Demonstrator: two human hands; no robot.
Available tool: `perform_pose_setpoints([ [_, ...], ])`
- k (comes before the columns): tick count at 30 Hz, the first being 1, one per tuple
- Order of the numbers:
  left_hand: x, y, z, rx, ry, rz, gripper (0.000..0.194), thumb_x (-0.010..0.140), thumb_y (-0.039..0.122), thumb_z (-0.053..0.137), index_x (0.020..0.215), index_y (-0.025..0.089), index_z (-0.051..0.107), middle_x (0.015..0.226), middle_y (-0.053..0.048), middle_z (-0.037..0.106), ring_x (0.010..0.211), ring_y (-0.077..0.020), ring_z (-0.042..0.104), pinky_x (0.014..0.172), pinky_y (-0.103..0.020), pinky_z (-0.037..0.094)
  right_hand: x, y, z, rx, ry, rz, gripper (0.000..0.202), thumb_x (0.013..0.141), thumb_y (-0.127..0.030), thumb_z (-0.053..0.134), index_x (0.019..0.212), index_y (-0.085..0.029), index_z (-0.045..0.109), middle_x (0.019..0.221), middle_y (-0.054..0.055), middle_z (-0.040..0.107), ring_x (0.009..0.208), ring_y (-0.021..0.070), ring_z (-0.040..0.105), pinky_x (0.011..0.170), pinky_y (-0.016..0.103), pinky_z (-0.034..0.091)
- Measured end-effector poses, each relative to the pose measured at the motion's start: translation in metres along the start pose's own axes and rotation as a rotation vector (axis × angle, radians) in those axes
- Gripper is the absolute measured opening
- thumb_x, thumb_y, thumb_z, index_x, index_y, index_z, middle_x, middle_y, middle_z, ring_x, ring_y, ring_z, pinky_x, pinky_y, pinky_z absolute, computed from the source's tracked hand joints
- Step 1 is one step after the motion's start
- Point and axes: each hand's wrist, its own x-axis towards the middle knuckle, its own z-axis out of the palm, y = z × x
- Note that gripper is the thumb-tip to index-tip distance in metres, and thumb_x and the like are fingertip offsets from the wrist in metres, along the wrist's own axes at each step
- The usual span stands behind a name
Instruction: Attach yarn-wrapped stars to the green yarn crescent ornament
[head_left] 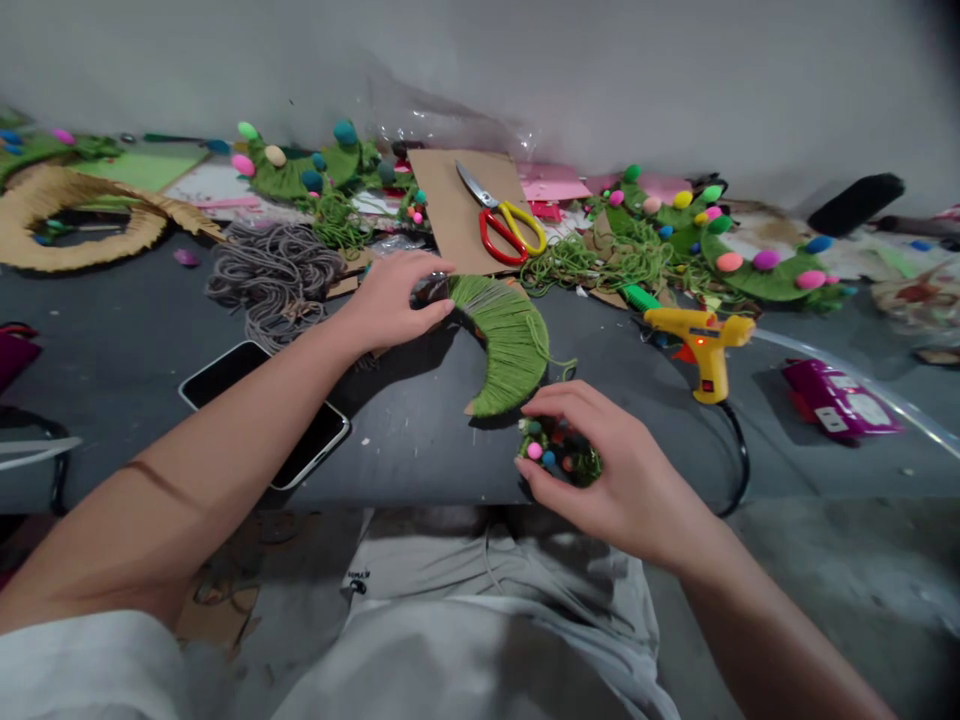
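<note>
A crescent wrapped in green yarn (517, 345) lies on the dark table, with a loose strand at its right edge. My left hand (394, 300) has thumb and forefinger at either side of the crescent's upper tip, gripping it. Just right of the crescent's lower tip, my right hand (607, 460) curls around a small green bunch with tiny pompoms (535, 448) in pink, blue and green. Its palm side hides part of that bunch.
A yellow glue gun (701, 345) with its red light lit stands right, beside a purple packet (840, 400). Scissors (499, 215) rest on cardboard (439, 205) behind. A phone (319, 440) lies under my left forearm, near grey yarn (274, 275). Pompom-decorated green crescents (765, 270) line the back.
</note>
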Motion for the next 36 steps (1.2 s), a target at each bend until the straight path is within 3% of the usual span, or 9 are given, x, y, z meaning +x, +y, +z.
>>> perform_pose_setpoints([
  [9,-0.001,-0.001,0.001,-0.007,0.008,0.020,0.051,0.089,0.047,0.064,0.133,0.022,0.069,0.142,-0.011,0.070,0.136,-0.0339,0.061,0.120,-0.050,0.042,-0.006,0.002,0.015,-0.073,0.084,0.011,0.030,0.090,-0.019,0.070,0.119,-0.023,0.061,0.121,0.009,0.062,0.109,0.0203,0.068,0.092,0.033,0.059],
  [17,0.000,-0.002,0.003,-0.002,0.010,0.043,0.054,0.089,0.046,0.063,0.133,0.016,0.070,0.140,-0.015,0.070,0.134,-0.0353,0.063,0.118,-0.050,0.045,-0.015,0.004,0.024,-0.052,0.077,-0.025,0.024,0.090,-0.017,0.070,0.110,-0.023,0.060,0.118,0.009,0.062,0.105,0.0196,0.068,0.085,0.031,0.060],
  [21,0.000,-0.003,0.004,-0.002,0.030,0.052,0.052,0.087,0.046,0.063,0.131,0.018,0.071,0.137,-0.012,0.072,0.131,-0.0341,0.064,0.118,-0.051,0.045,-0.014,0.007,0.017,-0.073,-0.044,-0.020,0.020,0.091,-0.015,0.067,0.108,-0.022,0.058,0.120,0.008,0.061,0.102,0.0172,0.066,0.087,0.031,0.059],
  [25,0.000,-0.002,0.004,0.000,0.025,0.060,0.053,0.087,0.044,0.064,0.132,0.017,0.070,0.139,-0.013,0.070,0.133,-0.0346,0.063,0.118,-0.053,0.045,-0.016,0.011,0.001,-0.080,-0.153,0.004,0.032,0.092,-0.020,0.070,0.122,-0.023,0.058,0.133,0.009,0.060,0.115,0.0198,0.066,0.099,0.035,0.057],
  [30,0.000,-0.003,0.005,-0.005,0.020,0.072,0.052,0.087,0.042,0.065,0.133,0.017,0.069,0.138,-0.013,0.070,0.133,-0.0348,0.062,0.118,-0.053,0.045,-0.018,0.014,-0.015,-0.248,-0.159,-0.037,0.049,0.092,-0.031,0.075,0.136,-0.022,0.056,0.141,0.011,0.063,0.132,0.0280,0.061,0.111,0.045,0.051],
  [36,0.000,-0.004,0.006,-0.001,0.017,0.064,0.052,0.087,0.041,0.065,0.133,0.017,0.070,0.139,-0.014,0.070,0.133,-0.0350,0.063,0.117,-0.052,0.046,-0.013,0.019,-0.015,-0.354,-0.215,-0.083,0.051,0.093,-0.033,0.076,0.138,-0.021,0.056,0.134,0.010,0.069,0.126,0.0299,0.063,0.108,0.048,0.048],
])
